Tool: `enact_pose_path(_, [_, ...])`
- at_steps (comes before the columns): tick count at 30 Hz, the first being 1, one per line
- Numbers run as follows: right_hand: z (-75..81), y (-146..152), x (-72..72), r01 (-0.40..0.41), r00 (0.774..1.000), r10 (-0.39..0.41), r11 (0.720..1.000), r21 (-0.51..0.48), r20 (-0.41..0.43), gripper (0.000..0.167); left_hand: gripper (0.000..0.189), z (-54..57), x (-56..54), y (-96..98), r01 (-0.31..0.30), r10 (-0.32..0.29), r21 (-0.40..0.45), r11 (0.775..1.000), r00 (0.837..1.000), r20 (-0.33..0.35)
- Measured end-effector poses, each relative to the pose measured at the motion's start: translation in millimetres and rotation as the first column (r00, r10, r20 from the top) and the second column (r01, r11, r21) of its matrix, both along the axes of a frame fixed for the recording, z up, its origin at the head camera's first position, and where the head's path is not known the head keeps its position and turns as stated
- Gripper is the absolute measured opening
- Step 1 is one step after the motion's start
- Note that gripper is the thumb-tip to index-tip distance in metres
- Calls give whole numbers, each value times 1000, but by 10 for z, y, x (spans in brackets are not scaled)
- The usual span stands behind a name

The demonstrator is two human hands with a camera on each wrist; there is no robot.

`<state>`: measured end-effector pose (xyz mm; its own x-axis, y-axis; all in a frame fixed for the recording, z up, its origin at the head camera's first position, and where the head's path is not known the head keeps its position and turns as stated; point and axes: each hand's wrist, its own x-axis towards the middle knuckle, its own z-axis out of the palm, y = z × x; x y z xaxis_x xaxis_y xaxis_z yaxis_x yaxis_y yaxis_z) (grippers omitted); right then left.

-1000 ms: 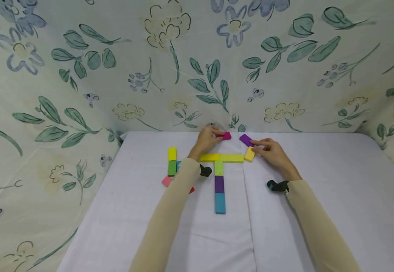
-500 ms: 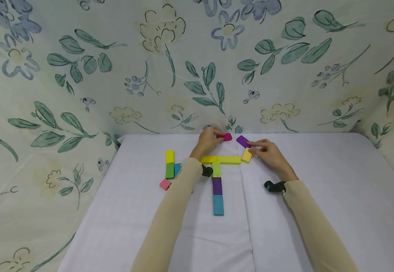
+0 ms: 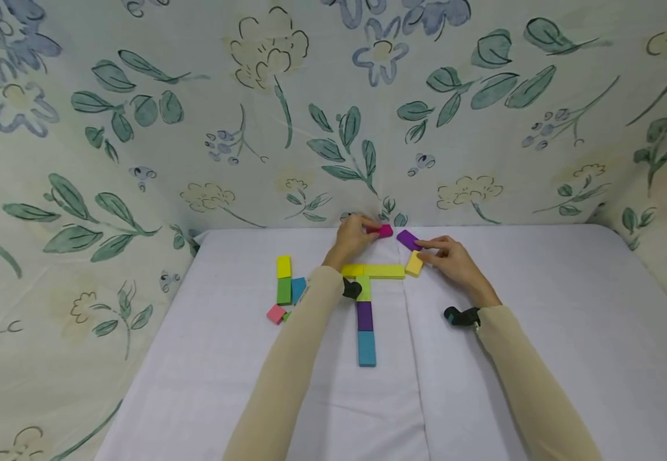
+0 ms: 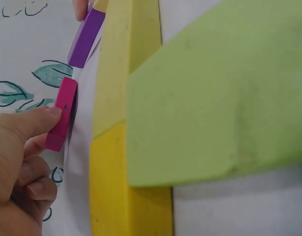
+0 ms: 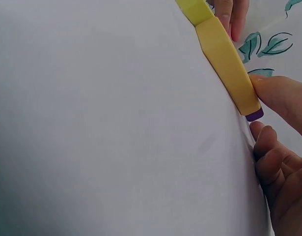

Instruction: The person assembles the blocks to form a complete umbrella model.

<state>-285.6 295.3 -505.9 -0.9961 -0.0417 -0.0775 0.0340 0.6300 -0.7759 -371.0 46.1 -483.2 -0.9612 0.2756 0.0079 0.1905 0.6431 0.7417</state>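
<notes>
In the head view my left hand point(image 3: 352, 240) pinches a magenta block point(image 3: 386, 231) at the table's far edge, thumb on its near face. Just right of it a purple block point(image 3: 406, 239) lies slanted, a narrow gap between them. My right hand point(image 3: 460, 264) reaches in with extended fingers, index fingertip at the purple block's near end. Its thumb touches a light orange-yellow block point(image 5: 229, 64), which meets the purple one at an angle. That block adjoins the right end of a row of yellow planks point(image 3: 384, 272). My left forearm hides part of the row's left side.
From the row, a lime block point(image 3: 364, 289), a dark purple block point(image 3: 364, 316) and a blue block point(image 3: 367, 349) run down in a column. Left of my forearm lie a yellow block point(image 3: 284, 267), green block point(image 3: 284, 291), blue piece point(image 3: 298, 290) and pink piece point(image 3: 276, 314). A floral cloth point(image 3: 224, 128) hangs behind.
My left hand has slid the magenta block right, narrowing its gap to the slanted purple block. The right hand and its blocks stay put. A red piece is now hidden behind my left forearm.
</notes>
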Motion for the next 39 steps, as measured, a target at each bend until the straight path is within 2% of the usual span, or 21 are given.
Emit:
enact_pose_path(10, [-15,-18,-16,1,1000,-1,1000,-6,-9,47,23,3,-36,10,15,-16,-17,1000,1000,-18])
enact_pose_path(19, [-10,-11,-25,-12,1000,12,1000,-4,-23,46,24,-31,-74,14,45,-47,-43,998,997,-64])
enact_pose_path(24, [-7,-24,-28,0,1000,0,1000,-10,-5,46,25,-33,-109,34,59,-63,-88,994,997,-40])
enact_pose_path(32, [-14,-13,-29,4,1000,-4,1000,-10,-6,45,27,-14,-111,64,61,-62,-95,994,998,-6])
enact_pose_path(39, [-15,10,-21,16,1000,-16,1000,-9,4,44,28,-7,-86,79,54,-54,-50,997,999,2])
